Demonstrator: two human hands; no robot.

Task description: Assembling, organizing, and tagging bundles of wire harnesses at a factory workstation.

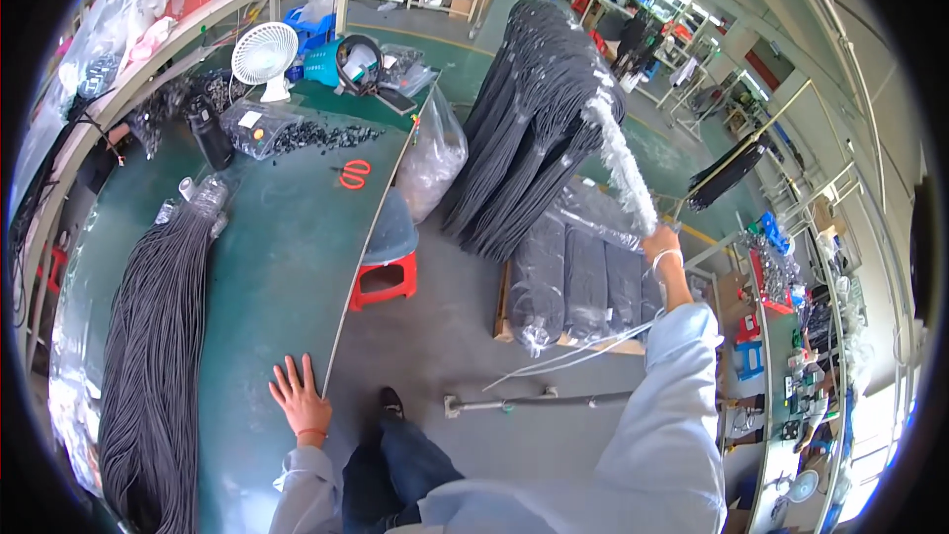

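Note:
My left hand (300,398) lies flat with fingers spread on the green table (277,267), near its right edge. To its left a long bundle of dark grey cables (153,336) stretches along the table, its far end wrapped in clear plastic. My right hand (662,242) is reached out and closed at the near end of a white, bristly row (625,173). What its fingers grip is hidden. That row runs along a tall rack load of hanging dark cables (539,99). Thin white strips (573,356) trail below my right forearm.
Orange-handled scissors (354,174), small black parts (321,136) and a white fan (265,54) are on the table. Beside it stand a red stool (384,282) and a clear bag (431,158). Plastic-wrapped dark bundles (588,277) lie on a pallet. A metal bar (544,400) crosses the floor.

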